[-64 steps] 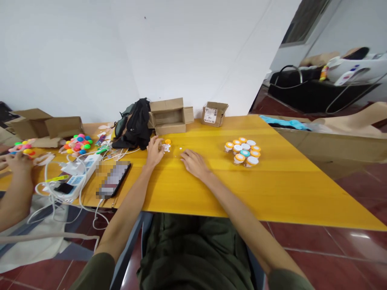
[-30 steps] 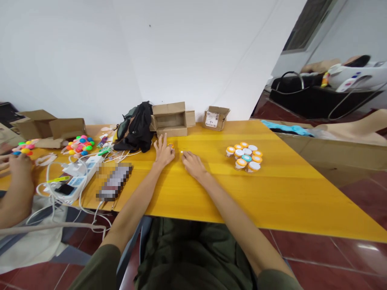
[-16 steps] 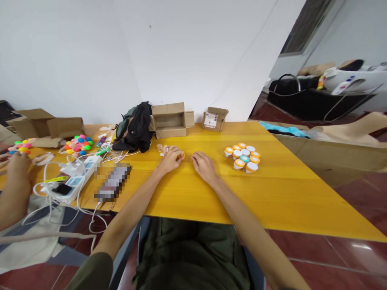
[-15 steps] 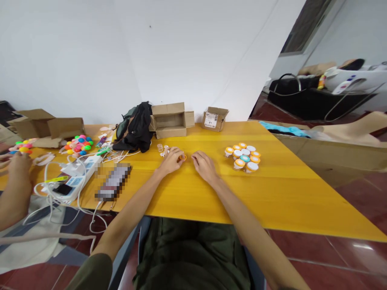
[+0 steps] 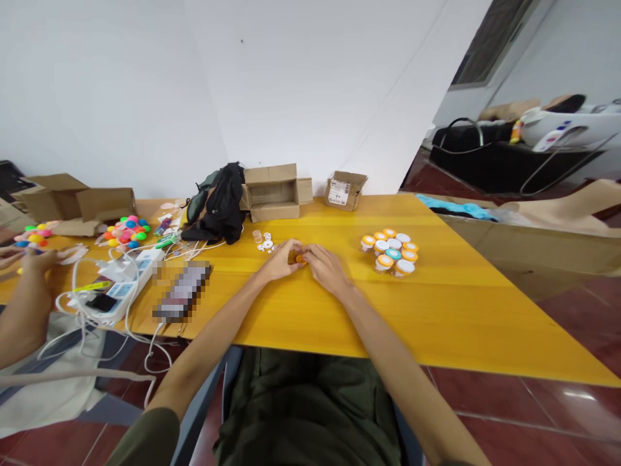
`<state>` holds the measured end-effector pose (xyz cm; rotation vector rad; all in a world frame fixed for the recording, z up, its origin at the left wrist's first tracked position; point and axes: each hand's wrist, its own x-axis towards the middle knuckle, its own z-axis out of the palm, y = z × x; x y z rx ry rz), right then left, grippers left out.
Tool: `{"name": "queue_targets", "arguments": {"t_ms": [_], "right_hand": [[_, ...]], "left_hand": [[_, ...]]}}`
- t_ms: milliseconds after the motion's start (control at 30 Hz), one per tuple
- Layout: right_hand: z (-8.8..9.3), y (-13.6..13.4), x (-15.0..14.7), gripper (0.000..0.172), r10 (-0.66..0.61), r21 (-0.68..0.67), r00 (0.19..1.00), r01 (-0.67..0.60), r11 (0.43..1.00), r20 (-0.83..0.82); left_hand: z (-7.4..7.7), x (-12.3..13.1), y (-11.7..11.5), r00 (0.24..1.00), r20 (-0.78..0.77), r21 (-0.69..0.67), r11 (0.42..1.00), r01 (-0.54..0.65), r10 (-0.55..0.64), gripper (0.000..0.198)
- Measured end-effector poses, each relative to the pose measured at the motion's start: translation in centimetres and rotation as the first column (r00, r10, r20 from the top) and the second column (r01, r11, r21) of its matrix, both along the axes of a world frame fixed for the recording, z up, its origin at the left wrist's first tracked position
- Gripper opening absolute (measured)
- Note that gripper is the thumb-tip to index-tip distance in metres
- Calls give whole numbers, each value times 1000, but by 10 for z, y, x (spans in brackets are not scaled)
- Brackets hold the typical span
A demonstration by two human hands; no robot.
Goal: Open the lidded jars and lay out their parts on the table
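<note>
Head view, left to right. At the far left edge, a co-worker's hand (image 5: 33,262) rested on the counter (image 5: 460,304), beside a few coloured balls (image 5: 30,236). Behind it stood two brown cartons (image 5: 72,202). A cluster of bright plastic balls (image 5: 127,231) lay to their right, near the wall. In front of that cluster, a white power strip (image 5: 127,279) lay among tangled white cables, with a phone (image 5: 182,291) just beside it near the front edge of the counter. A black bag (image 5: 218,204) sat against the wall, touching an open cardboard box (image 5: 274,192).

A small clear vial (image 5: 257,235) stood upright in front of the box, with a few white pieces (image 5: 266,246) just beside it.

The left hand (image 5: 281,260) lay low over the counter, its fingers narrowed to a pinch on the orange cap (image 5: 300,259). The cap sat at counter level near the middle of the counter, between the fingertips of both hands. The right hand (image 5: 328,268) met it from the right with its fingers drawn together. It could not be told whether that hand gripped the cap or only touched it.

A small labelled carton (image 5: 344,189) stood by the wall behind the hands. A tight group of small jars (image 5: 391,250) with orange, white and blue lids stood to the right of the right hand, near it but apart.
</note>
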<state>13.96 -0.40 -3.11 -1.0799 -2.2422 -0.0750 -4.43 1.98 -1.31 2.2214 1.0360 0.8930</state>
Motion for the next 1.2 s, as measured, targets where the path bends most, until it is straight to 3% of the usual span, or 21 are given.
{"name": "queue_targets", "arguments": {"t_ms": [200,367,600,833,1200], "right_hand": [[1,-5,5,41,-22,17,995,20,1000,99],[5,-9,8,33,-63,-20,998,63,998,-10],[11,-14,2,17,-129,-165,987,111,980,-98],[12,-12,-2,16,-127,-248,990,107,963,-65],[3,-5,-7,14,-153,-194,984,132,972,-97]], "left_hand": [[1,1,0,1000,-13,-6,1000,-10,10,41],[12,-8,-1,991,-130,68,997,-30,39,41],[16,-18,5,892,-312,305,924,-233,328,41],[12,-7,10,888,-398,309,945,-107,231,38],[12,-20,23,935,-238,233,950,-206,261,21]]}}
